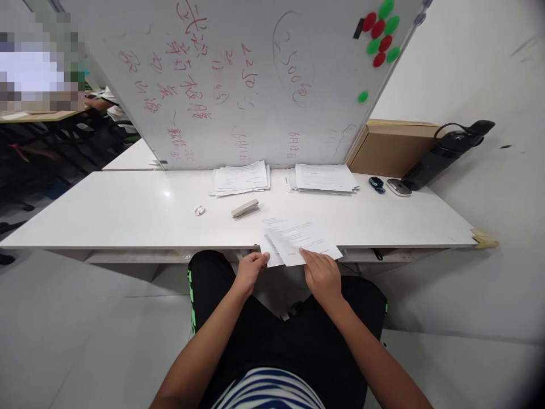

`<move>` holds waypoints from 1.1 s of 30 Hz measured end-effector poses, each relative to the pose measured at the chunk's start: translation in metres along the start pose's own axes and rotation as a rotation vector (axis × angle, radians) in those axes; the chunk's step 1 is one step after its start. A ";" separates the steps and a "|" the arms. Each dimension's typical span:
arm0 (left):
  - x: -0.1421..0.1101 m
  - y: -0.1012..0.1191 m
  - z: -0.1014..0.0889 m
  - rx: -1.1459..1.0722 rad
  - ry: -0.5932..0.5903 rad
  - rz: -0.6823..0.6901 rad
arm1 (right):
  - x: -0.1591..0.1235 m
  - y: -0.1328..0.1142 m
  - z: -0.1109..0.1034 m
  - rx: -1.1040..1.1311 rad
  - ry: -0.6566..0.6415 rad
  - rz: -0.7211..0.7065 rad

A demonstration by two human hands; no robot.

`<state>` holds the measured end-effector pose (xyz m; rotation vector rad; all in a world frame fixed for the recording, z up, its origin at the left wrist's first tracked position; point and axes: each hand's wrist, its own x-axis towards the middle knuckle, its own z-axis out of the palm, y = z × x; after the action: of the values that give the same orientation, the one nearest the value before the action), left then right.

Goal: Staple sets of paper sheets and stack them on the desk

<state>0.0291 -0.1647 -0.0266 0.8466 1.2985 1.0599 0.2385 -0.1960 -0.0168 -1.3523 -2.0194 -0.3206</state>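
At the desk's front edge my left hand (252, 269) pinches the lower left corner of some printed paper sheets (293, 241). My right hand (322, 275) grips the lower right part of the same sheets, its thumb on top. The sheets are fanned slightly apart and reach over the edge; how many there are I cannot tell. Just beyond them lies a beige stapler (246, 209), touched by neither hand. Two stacks of printed paper, a left stack (240, 177) and a right stack (324, 178), rest against the foot of the whiteboard.
The white desk (128, 210) is backed by a whiteboard (264, 85) with red writing and round magnets. A small white ring-like item (200, 211) lies left of the stapler. To the right are a watch (377, 184), a mouse (399, 187), a black bottle (447, 153) and a cardboard box (389, 147).
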 end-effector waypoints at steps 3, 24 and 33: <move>-0.005 0.000 0.004 0.050 0.037 0.027 | 0.000 -0.003 0.004 -0.044 -0.030 0.015; -0.026 0.009 -0.045 -0.050 -0.173 -0.157 | -0.019 0.019 0.000 1.312 -0.313 1.178; -0.023 0.031 -0.020 0.241 -0.177 0.106 | 0.002 0.007 -0.022 0.975 -0.319 0.932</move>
<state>0.0064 -0.1777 0.0076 1.1749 1.2568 0.8983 0.2530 -0.2035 -0.0009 -1.4914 -1.1927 1.1849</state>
